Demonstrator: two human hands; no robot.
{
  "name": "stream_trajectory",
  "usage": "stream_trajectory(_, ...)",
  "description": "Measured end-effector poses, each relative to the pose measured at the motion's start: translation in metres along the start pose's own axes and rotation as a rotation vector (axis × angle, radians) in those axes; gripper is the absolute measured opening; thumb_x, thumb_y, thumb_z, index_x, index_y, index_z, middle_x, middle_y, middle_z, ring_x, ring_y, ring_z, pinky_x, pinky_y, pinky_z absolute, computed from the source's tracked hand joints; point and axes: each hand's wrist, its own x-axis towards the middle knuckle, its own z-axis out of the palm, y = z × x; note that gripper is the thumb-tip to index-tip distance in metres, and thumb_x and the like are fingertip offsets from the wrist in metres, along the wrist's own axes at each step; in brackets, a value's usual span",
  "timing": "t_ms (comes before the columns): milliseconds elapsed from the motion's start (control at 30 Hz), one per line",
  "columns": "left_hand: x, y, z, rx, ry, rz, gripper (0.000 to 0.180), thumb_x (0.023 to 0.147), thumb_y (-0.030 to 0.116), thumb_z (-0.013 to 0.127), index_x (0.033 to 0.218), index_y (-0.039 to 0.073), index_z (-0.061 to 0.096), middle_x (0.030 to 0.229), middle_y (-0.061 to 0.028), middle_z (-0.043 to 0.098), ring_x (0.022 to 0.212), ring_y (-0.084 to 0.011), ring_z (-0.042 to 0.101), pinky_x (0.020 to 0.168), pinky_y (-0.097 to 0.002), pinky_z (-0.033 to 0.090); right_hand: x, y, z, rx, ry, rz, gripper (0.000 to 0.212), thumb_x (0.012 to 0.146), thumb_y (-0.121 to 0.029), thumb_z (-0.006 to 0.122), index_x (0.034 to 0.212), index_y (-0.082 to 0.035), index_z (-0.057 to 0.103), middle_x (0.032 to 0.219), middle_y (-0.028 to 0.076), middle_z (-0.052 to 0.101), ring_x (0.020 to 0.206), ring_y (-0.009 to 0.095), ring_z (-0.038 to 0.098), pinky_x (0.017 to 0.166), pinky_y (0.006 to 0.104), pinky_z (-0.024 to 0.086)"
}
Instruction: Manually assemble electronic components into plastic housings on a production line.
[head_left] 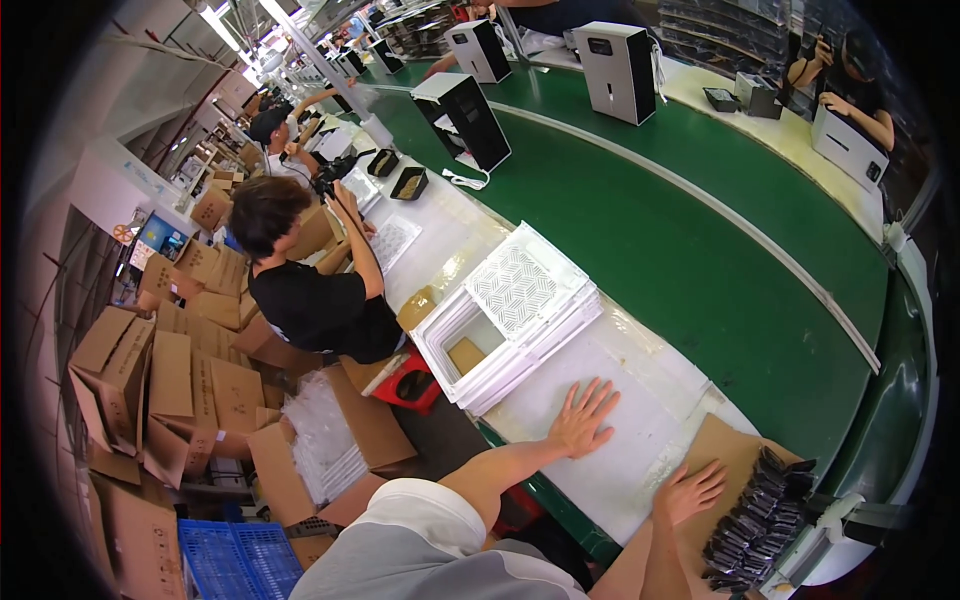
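My left hand [584,418] rests on the white worktop [620,470] with its fingers spread, holding nothing. Just beyond it stands a stack of white plastic frames [535,350], topped by a panel with a geometric cut-out pattern [513,287]. On a sheet of brown cardboard [720,450] to the right lies my right hand [690,492], fingers stretched out, also holding nothing. Beside it on the cardboard is a pile of small black parts [755,520], whose exact kind I cannot make out.
A green conveyor belt [720,240] carries white-and-black box-shaped appliances [615,75]. At the left, a co-worker in black [320,300] works along the same bench. Opened cardboard boxes [225,395] and a blue plastic crate [240,555] crowd the left side. Another person handles an appliance at far right.
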Motion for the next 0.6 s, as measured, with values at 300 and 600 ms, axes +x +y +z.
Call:
stream_trajectory(300,-0.002,-0.0013,0.0037,-0.003,-0.013,-0.007,0.077,0.099,0.047,0.054,0.165,0.014,0.03,0.173,-0.0113,0.019,0.161,-0.0333,0.011,0.127,-0.0602,0.007,-0.0018,-0.0011,-0.0038,0.025,-0.029,-0.009,0.07,0.106,-0.041,0.043,0.162,-0.001,0.029,0.167,0.025,0.027,0.149,0.049,0.03,0.123,0.0586,0.023)
stream_trajectory(600,0.0024,-0.0013,0.0039,0.015,-0.027,-0.017,0.078,0.1,0.048,0.053,0.165,0.014,0.028,0.174,-0.0107,0.017,0.161,-0.0329,0.009,0.127,-0.0606,0.006,0.004,-0.003,-0.0062,0.061,-0.009,-0.009,0.069,0.106,-0.041,0.045,0.161,-0.001,0.031,0.166,0.024,0.029,0.148,0.049,0.031,0.122,0.0587,0.025)
